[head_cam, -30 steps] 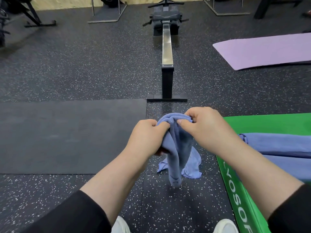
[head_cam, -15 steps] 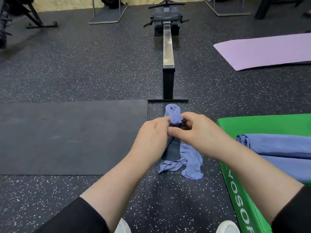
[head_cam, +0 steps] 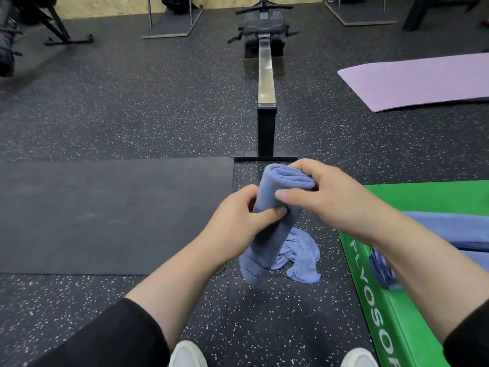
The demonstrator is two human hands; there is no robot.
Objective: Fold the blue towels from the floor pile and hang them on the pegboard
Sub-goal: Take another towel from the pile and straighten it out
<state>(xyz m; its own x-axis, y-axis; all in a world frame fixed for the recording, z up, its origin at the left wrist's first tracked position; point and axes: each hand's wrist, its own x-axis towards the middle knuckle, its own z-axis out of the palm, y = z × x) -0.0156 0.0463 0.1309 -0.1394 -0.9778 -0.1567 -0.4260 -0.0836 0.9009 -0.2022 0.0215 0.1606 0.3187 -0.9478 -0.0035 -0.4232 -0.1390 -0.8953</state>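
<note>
towel (head_cam: 275, 221) now a thicker folded bundle vs the thin bunched strip before, held up above the floor in front of the green mat (head_cam: 412, 300), left hand (head_cam: 238, 221) gripping its middle, right hand (head_cam: 325, 197) pinching the folded top, crumpled blue towel (head_cam: 301, 258) on floor beneath

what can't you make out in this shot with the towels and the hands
- Pegboard: nowhere in the head view.
- Towels on the green box: cut off by the right edge and crossed by the right forearm, so their count is unclear.
- Crumpled towel on the floor: partly behind the folded towel.
- Left hand fingers: wrapped behind that towel.
- Right hand fingertips: hidden behind its top.
</note>
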